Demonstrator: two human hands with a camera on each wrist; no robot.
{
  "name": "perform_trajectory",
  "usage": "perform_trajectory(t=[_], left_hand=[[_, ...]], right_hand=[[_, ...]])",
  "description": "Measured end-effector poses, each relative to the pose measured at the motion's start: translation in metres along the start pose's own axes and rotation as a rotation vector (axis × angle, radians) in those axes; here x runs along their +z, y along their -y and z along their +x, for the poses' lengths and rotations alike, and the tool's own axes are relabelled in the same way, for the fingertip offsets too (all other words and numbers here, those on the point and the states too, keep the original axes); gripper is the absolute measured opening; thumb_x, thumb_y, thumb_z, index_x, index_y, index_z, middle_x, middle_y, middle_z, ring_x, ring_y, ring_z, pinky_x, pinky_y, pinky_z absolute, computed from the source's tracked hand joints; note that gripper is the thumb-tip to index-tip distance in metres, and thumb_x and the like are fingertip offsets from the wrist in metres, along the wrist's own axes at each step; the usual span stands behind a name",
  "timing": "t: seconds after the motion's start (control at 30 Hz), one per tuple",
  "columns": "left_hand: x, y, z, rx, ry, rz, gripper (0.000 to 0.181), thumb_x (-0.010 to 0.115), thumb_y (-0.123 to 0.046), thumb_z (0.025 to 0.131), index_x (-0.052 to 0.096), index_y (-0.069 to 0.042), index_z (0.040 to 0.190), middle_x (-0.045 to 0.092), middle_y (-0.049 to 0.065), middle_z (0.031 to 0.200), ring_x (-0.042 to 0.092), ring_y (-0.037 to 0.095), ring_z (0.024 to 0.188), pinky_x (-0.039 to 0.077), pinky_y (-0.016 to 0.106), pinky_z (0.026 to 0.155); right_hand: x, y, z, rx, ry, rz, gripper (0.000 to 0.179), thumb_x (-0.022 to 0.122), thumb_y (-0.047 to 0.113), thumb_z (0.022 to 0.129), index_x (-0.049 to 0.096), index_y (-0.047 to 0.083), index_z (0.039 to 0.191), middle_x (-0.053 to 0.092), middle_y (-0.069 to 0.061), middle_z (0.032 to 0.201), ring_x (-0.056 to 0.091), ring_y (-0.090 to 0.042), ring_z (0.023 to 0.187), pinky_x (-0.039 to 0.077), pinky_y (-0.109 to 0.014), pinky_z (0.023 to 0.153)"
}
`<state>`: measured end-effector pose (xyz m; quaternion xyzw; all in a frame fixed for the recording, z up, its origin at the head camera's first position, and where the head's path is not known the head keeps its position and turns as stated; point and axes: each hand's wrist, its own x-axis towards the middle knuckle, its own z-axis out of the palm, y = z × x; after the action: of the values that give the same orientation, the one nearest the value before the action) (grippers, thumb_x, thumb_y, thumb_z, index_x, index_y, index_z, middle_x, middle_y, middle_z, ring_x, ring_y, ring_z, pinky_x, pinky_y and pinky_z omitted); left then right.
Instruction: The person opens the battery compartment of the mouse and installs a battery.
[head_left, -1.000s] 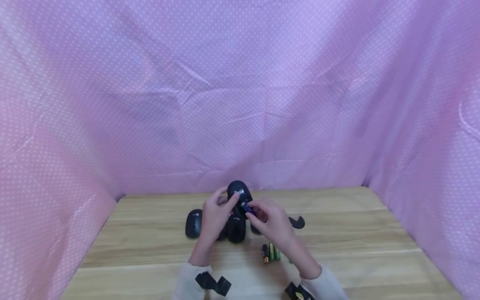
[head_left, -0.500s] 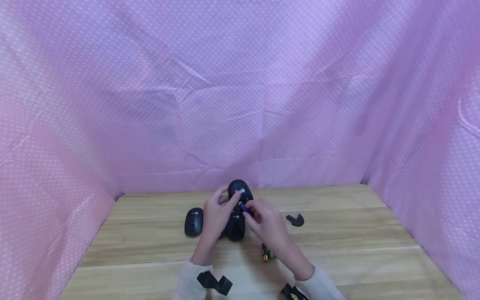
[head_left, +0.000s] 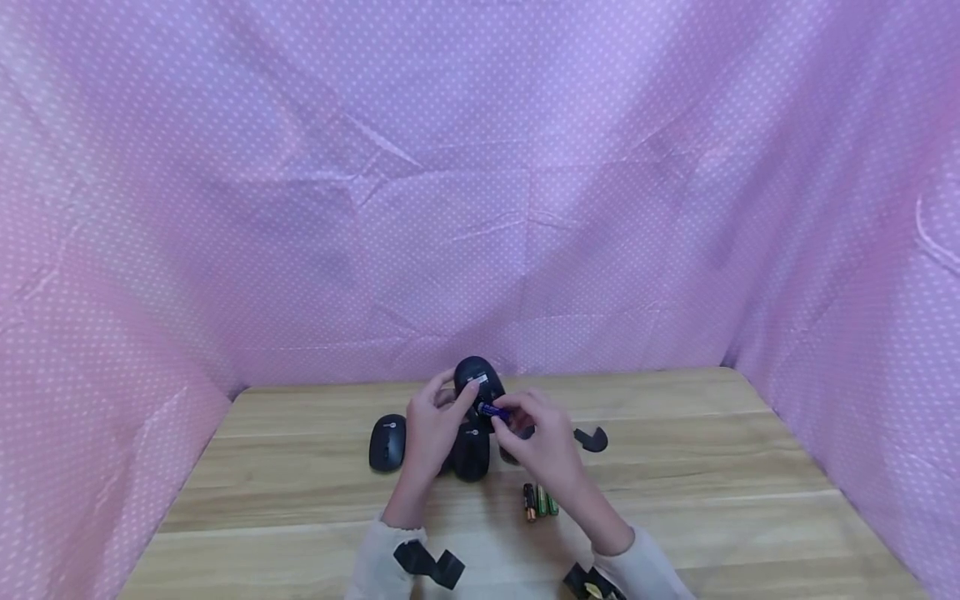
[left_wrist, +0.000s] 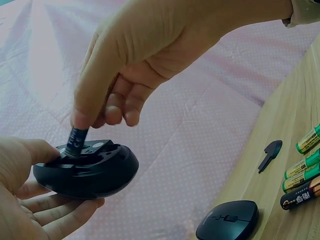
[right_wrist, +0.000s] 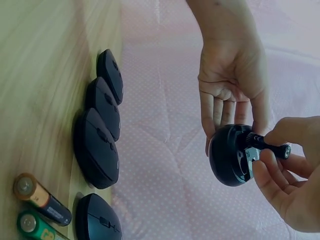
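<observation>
My left hand point(head_left: 429, 429) holds a black computer mouse point(head_left: 472, 368) above the table, underside toward me, its battery compartment uncovered. My right hand point(head_left: 546, 437) pinches a dark blue battery point(head_left: 492, 411) between thumb and fingers. In the left wrist view the battery point(left_wrist: 76, 141) stands tilted, its lower end at the compartment of the mouse point(left_wrist: 100, 180). From the right wrist view, the battery's point(right_wrist: 267, 145) outer end sticks out past the mouse's edge. Whether its inner end is seated cannot be told. The loose black battery cover point(head_left: 592, 440) lies on the table to the right.
Several black mice lie on the wooden table point(head_left: 300, 500), among them one at the left point(head_left: 387, 443) and one below the hands point(head_left: 472, 454). Several loose batteries point(head_left: 542, 500), green and black-copper, lie near my right forearm. A pink dotted cloth point(head_left: 480, 208) surrounds the table.
My right hand dipped left toward the mouse, then drew slightly back right. The battery has turned from a steep slant to nearly level in the head view. My left hand has barely moved.
</observation>
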<state>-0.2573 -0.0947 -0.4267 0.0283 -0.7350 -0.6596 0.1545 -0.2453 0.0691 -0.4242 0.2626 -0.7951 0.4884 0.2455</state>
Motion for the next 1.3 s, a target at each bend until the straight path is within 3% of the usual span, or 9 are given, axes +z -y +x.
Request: perform_trajectory(t=[0.23,0.37,0.6,0.77,0.9,1.03,1.17,1.3], left_hand=[[0.0002,-0.0001,0.0011,-0.006,0.002,-0.007,0.043,0.076,-0.026,0.093,0.067,-0.005,0.129,0.077,0.021,0.103,0.078,0.027,0.090,0.066,0.035,0.073],[-0.0001,-0.0003,0.0017,-0.013,0.002,-0.013,0.043,0.076,-0.025,0.094,0.067,-0.005,0.130,0.077,0.022,0.106,0.077,0.030,0.093,0.066,0.035,0.075],[-0.0004,0.0003,0.0028,-0.016,0.006,-0.021,0.042,0.076,-0.026,0.093,0.067,-0.006,0.130,0.076,0.021,0.108,0.077,0.030,0.093,0.065,0.030,0.072],[-0.0003,-0.0004,0.0033,-0.021,0.000,-0.019,0.040,0.076,-0.025,0.093,0.069,-0.007,0.127,0.077,0.021,0.105,0.077,0.026,0.087,0.066,0.031,0.072],[-0.0007,-0.0014,0.0029,-0.020,0.004,-0.027,0.039,0.076,-0.024,0.093,0.069,-0.007,0.127,0.077,0.021,0.105,0.077,0.025,0.086,0.066,0.032,0.072],[-0.0009,-0.0022,0.0022,-0.022,0.009,-0.037,0.039,0.076,-0.024,0.093,0.068,-0.007,0.128,0.077,0.021,0.105,0.077,0.025,0.087,0.065,0.029,0.071],[-0.0004,-0.0025,0.0017,-0.028,0.007,-0.051,0.039,0.076,-0.022,0.093,0.068,-0.005,0.127,0.077,0.022,0.104,0.077,0.022,0.085,0.065,0.027,0.069],[0.0001,-0.0028,0.0014,-0.027,0.007,-0.058,0.039,0.076,-0.022,0.092,0.068,-0.005,0.127,0.077,0.022,0.102,0.076,0.020,0.083,0.065,0.028,0.069]], right_hand=[[-0.0044,0.0030,0.0028,0.110,-0.048,0.092,0.018,0.086,0.001,0.078,0.075,0.006,0.092,0.069,-0.002,0.076,0.058,-0.003,0.065,0.056,-0.019,0.059],[-0.0055,0.0037,0.0041,0.143,-0.049,0.110,0.016,0.085,0.003,0.080,0.078,0.007,0.093,0.068,-0.002,0.082,0.061,-0.006,0.069,0.058,-0.019,0.063],[-0.0066,0.0022,0.0053,0.124,0.013,0.127,0.014,0.080,0.009,0.088,0.073,0.008,0.100,0.079,-0.005,0.103,0.070,-0.009,0.081,0.057,-0.020,0.062],[-0.0067,0.0051,0.0053,0.159,0.073,0.084,0.013,0.079,0.010,0.089,0.074,0.009,0.101,0.077,-0.001,0.090,0.062,-0.003,0.072,0.054,-0.019,0.060],[-0.0067,0.0076,0.0049,0.136,0.073,0.036,0.014,0.075,0.011,0.092,0.077,0.008,0.106,0.074,-0.001,0.088,0.060,-0.004,0.070,0.055,-0.020,0.060],[-0.0063,0.0076,0.0042,0.146,0.066,0.085,0.025,0.076,0.008,0.090,0.069,0.003,0.114,0.078,-0.005,0.089,0.064,-0.005,0.071,0.057,-0.021,0.062],[-0.0060,0.0076,0.0038,0.212,0.043,0.158,0.029,0.082,0.006,0.084,0.061,0.004,0.104,0.079,-0.007,0.084,0.067,-0.004,0.070,0.058,-0.021,0.064],[-0.0059,0.0080,0.0039,0.237,0.005,0.150,0.022,0.085,0.008,0.081,0.069,0.007,0.096,0.078,-0.005,0.083,0.068,-0.005,0.072,0.059,-0.021,0.066]])
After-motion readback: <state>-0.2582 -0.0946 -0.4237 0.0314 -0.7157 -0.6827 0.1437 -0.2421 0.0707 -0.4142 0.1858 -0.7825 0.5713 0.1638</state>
